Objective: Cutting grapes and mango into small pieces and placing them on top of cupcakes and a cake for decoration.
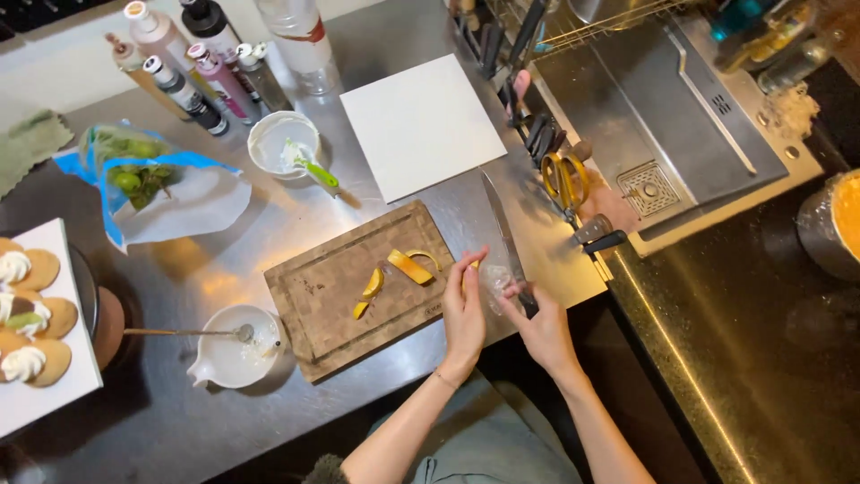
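Observation:
My left hand point(464, 309) rests at the right end of the wooden cutting board point(322, 287), its fingers closed around a small yellow piece that barely shows. My right hand point(540, 324) grips the dark handle of a long kitchen knife point(502, 229), whose blade lies pointing away across the steel counter. Between the two hands lies a bit of clear plastic wrap point(495, 282). Several yellow peel strips point(399, 272) lie on the board, just left of my left hand.
A white bowl with a spoon point(228, 354) sits left of the board. A white cup with a green-handled tool point(285, 148), a bag of green fruit point(134, 175), bottles point(202, 67), a white square sheet point(421, 121), yellow scissors point(564, 179), a sink point(681, 116) and a tray of cream-topped biscuits point(31, 314) surround them.

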